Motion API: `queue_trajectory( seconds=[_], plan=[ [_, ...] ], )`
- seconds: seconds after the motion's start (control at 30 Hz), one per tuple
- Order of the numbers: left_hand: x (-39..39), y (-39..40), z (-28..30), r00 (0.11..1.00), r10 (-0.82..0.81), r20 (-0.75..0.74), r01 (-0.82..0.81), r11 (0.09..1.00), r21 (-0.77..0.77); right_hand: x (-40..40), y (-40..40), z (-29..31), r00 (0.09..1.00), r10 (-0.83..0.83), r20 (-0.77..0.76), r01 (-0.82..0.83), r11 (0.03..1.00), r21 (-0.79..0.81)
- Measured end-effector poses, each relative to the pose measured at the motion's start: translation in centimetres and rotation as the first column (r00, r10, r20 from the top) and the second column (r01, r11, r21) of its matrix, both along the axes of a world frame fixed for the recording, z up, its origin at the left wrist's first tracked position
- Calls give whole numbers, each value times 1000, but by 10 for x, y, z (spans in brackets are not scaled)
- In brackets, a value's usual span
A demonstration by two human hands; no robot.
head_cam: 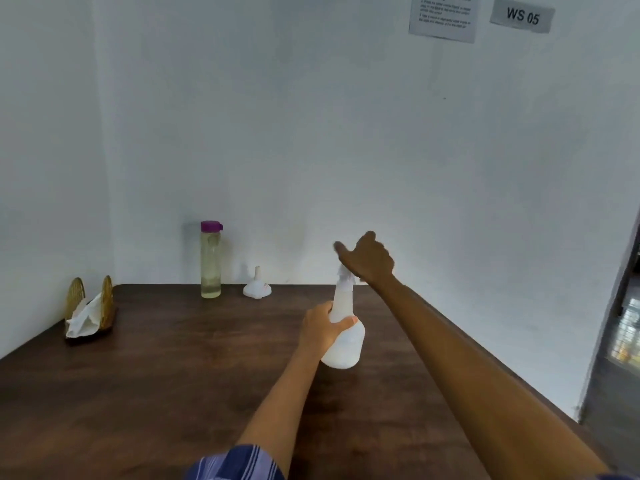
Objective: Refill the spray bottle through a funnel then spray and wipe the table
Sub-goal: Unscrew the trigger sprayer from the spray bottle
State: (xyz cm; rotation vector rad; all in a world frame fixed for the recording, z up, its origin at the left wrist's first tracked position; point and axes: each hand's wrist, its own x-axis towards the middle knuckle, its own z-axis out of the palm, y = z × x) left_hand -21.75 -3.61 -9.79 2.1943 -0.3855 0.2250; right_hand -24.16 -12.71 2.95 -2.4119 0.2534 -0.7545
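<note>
I see the white, translucent spray bottle upright mid-table, my left hand wrapped round its shoulder, my right hand curled over its blurred spray head. Bare dark table spreads leftward; the right edge runs near the bottle, the funnel and purple-capped bottle by the back wall.

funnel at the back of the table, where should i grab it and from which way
Pinch the funnel by its narrow spout, coming straight down from above. It sits upside down, wide mouth flat on the table, so the spout sticks up free, while the cone is broad and sloped. Nothing crowds it: the purple-capped bottle stands apart to its left.
</note>
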Motion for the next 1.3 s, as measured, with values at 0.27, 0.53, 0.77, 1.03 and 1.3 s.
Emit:
queue_trajectory(
  seconds=[0.27, 0.53, 0.77, 1.03, 1.3],
  plan=[
    [-3, 0, -1, 1000, 6, -2, -6, 1000, 24, 6, -7, -49, 957, 290, -4, -288, 954, 84],
    [0, 2, -3, 999, -33, -20, 32, 999, -11, -3, -19, -56, 847, 527, 67, -476, 697, 536],
    [-1, 2, -2, 1000, -19, -6, 19, 1000, 5, 7, -22, -48, 932, 355, 72, -359, 931, 63],
    [-1, 1, -3, 1000, -16, 1, 16, 1000, -6, -6, -28, -11, 876, 426, -225, -439, 898, -7],
    [0, 0, -5, 1000, 6, 0, -6, 1000, -8, -2, 1, -12, 931, 72, -357, -242, 855, -459]
  ],
)
